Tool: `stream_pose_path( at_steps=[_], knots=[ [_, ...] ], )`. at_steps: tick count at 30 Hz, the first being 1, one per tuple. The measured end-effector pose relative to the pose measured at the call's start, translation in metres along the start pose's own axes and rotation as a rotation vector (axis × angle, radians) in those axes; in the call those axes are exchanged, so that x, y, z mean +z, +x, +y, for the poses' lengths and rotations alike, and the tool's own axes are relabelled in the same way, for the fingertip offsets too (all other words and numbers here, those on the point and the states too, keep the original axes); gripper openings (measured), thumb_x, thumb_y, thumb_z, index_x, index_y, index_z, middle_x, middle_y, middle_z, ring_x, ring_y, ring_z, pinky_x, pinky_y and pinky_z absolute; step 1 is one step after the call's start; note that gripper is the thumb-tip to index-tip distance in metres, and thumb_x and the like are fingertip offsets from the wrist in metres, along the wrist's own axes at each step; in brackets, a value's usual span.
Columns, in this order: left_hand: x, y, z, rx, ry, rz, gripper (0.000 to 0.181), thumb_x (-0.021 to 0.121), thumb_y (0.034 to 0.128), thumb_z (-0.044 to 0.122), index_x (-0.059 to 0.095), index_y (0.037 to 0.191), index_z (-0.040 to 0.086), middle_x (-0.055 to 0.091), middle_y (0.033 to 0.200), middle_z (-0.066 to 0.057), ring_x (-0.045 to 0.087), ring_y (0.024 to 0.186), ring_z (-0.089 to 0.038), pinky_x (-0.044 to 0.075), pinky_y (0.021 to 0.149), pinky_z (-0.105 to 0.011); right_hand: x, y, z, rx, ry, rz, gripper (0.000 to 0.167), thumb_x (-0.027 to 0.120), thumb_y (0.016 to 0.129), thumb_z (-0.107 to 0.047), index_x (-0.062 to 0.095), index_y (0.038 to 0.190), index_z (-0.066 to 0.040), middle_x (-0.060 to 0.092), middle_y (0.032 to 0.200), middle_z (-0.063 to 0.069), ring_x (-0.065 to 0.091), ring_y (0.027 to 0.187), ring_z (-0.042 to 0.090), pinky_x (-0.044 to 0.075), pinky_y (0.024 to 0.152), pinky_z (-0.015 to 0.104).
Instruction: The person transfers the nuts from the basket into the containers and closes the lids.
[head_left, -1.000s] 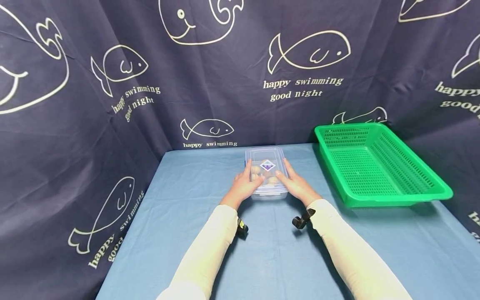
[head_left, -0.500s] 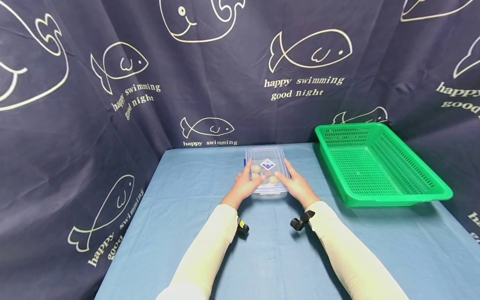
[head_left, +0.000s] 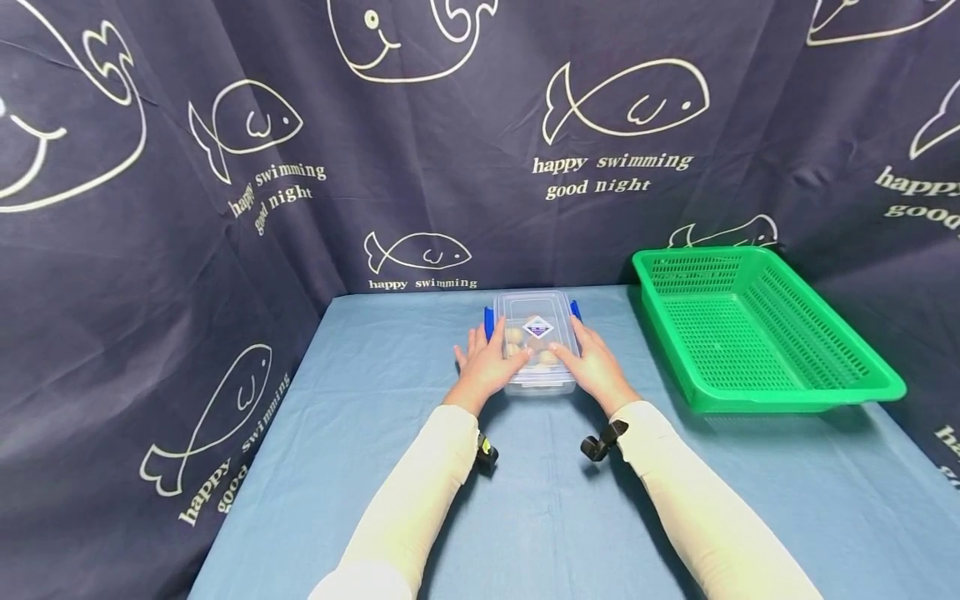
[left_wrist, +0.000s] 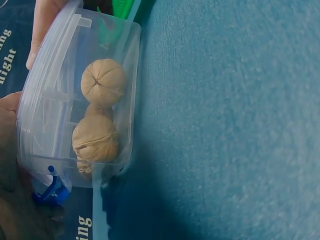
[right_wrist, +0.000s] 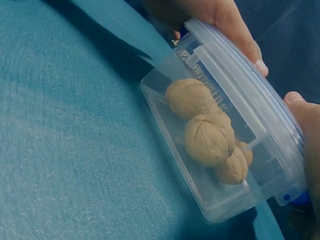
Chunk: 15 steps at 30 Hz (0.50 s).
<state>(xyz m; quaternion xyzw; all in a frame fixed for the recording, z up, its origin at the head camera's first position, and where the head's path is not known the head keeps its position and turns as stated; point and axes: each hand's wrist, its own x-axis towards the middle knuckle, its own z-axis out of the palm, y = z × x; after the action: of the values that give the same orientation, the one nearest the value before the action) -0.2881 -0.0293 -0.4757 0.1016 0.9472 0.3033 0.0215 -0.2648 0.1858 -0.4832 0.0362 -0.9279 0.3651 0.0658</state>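
Note:
A clear plastic food container with its lid on stands on the table. Several walnuts lie inside it. Blue side latches stick out at both sides, the left latch and the right latch. My left hand holds the near left corner, thumb on the lid and the outer fingers spread beside the box. At the near right corner, my right hand grips with its thumb on the lid and fingers along the side. Some fingertips are hidden by the container.
To the right stands a green plastic basket with perforated walls. Blue cloth covers the table. A dark curtain with fish drawings hangs behind and along the sides.
The blue latches on both sides have swung outward into view. My left hand's outer fingers have spread away to the left. The container has stayed in place.

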Motion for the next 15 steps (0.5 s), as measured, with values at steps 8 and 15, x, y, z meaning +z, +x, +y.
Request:
stream_pose_path(
  at_steps=[8, 15],
  knots=[
    [-0.0013, 0.0013, 0.005, 0.034, 0.062, 0.008, 0.088, 0.049, 0.0957, 0.064, 0.02, 0.163, 0.016, 0.014, 0.168, -0.018, 0.006, 0.156, -0.033, 0.002, 0.117, -0.068, -0.0008, 0.0008, -0.0042, -0.057, -0.08, -0.034, 0.081, 0.048, 0.104, -0.051, 0.014, 0.162, -0.006, 0.022, 0.161, 0.033, 0.022, 0.149, 0.045, 0.021, 0.119, 0.057],
    [0.0007, 0.0024, 0.0074, 0.055, 0.038, -0.009, 0.086, 0.049, 0.0976, 0.057, 0.018, 0.163, 0.011, 0.009, 0.168, -0.02, 0.0, 0.156, -0.032, 0.003, 0.118, -0.067, -0.0038, -0.0001, -0.0068, -0.121, -0.12, -0.031, 0.079, 0.048, 0.106, -0.044, 0.011, 0.162, -0.003, 0.022, 0.158, 0.039, 0.021, 0.148, 0.05, 0.023, 0.117, 0.061]
  ],
)
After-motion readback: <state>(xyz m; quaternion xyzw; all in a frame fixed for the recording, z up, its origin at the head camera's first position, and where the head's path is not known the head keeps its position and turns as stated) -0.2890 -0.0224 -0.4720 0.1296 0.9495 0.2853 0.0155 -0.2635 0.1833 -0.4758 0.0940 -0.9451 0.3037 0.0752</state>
